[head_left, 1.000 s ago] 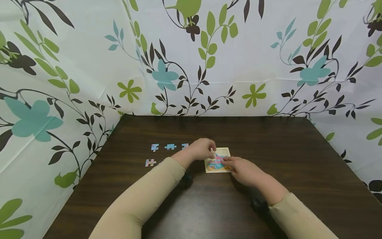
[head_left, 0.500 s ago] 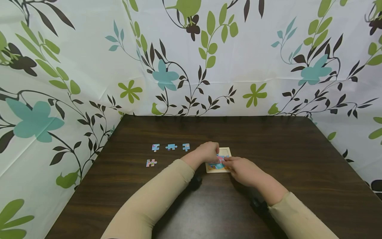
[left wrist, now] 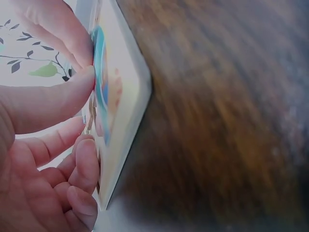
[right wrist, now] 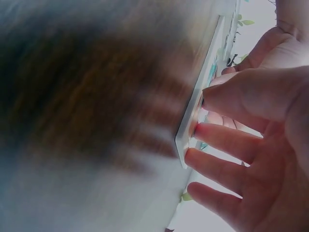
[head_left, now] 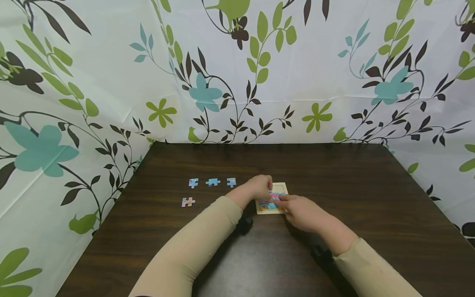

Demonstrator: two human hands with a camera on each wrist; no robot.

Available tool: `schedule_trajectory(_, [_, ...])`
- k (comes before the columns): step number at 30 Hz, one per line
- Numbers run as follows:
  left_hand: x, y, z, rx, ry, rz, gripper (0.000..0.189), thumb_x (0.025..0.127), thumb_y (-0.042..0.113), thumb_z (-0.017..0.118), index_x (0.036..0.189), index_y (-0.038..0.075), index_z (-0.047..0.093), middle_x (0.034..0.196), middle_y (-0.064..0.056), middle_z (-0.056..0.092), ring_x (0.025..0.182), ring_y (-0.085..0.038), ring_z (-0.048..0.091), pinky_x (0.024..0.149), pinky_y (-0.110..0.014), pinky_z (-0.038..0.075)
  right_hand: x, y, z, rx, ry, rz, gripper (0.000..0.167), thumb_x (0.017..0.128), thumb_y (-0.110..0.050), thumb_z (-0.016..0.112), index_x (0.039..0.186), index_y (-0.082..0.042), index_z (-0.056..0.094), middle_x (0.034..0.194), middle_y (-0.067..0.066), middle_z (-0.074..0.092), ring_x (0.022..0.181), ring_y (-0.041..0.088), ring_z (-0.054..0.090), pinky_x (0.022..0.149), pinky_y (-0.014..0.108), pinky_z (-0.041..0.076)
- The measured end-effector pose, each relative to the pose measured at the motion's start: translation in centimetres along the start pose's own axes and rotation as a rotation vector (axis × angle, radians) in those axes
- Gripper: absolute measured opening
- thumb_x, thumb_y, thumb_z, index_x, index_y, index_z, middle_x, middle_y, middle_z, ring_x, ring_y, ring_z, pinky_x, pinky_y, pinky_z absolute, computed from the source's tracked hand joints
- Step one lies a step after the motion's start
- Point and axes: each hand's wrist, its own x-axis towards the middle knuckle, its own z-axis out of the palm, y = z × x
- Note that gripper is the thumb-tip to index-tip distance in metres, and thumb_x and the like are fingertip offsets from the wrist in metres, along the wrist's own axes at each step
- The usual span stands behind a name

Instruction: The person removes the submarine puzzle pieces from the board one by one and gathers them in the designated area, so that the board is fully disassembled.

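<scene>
Currently works with both hands close together over a small, pale-framed puzzle tray (head_left: 280, 184), set flat on the dark wooden table (head_left: 241, 161), just right of centre in the head view. Holds the left hand (head_left: 257, 187) bent over the tray's left side, fingertips pointing down, and pinches a puzzle piece (left wrist: 91, 112) between thumb and foremost fingers, with that piece seen almost edge-on and partly hidden in the left wrist view. Curls the other left fingers in toward the palm, close beside the tray. Rests the right hand (head_left: 302, 212) on the opposite side, fingers mostly straight and a little spread in the right wrist view, touching the frame with thumb and nearer fingertips, outermost finger just off the corner. Brings left thumb and right fingertips very near each other; cannot tell of any contact between them. Has joined pieces (head_left: 266, 205) of blue, pink and orange inside the tray, in its nearer part, partly covered by the hands. Has four more on the table to the left: in a row, a blue-and-pink piece (head_left: 193, 182), a plain blue piece (head_left: 213, 182) and a blue-and-tan piece (head_left: 231, 182), plus a pinkish piece (head_left: 188, 202) nearer. Wears tan sleeves (head_left: 185, 247). Faces a leaf-printed cloth (head_left: 237, 62).
</scene>
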Motion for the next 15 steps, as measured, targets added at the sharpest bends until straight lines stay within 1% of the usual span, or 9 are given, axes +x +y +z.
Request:
schedule_trajectory(4, [0.17,-0.03,0.08,0.002,0.012,0.007,0.03,0.077,0.017,0.084,0.091,0.011,0.058,0.084,0.0,0.056,0.073,-0.017,0.051,0.061,-0.028,0.042,-0.03,0.04,-0.02,0.0,0.0,-0.008,0.041,0.092,-0.004,0.062,0.132,0.001,0.06,0.133,0.027,0.055,0.117,0.04,0.057,0.089,0.051,0.049])
schedule_trajectory(9, [0.42,-0.07,0.15,-0.004,0.017,0.005,0.03,0.077,0.015,0.083,0.089,0.011,0.056,0.082,0.0,0.057,0.072,-0.016,0.052,0.06,-0.028,0.042,-0.05,-0.11,-0.37,0.009,-0.019,0.0,0.044,0.09,-0.003,0.064,0.133,0.0,0.06,0.134,0.027,0.054,0.119,0.04,0.056,0.089,0.051,0.049])
schedule_trajectory(15, [0.52,-0.03,0.09,-0.001,0.004,0.002,0.027,0.078,0.012,0.08,0.091,0.008,0.057,0.083,-0.002,0.058,0.072,-0.017,0.054,0.062,-0.028,0.045,0.15,-0.32,-0.67,0.009,-0.027,-0.006,0.042,0.09,-0.002,0.064,0.132,0.0,0.061,0.133,0.027,0.055,0.117,0.04,0.057,0.085,0.049,0.05])
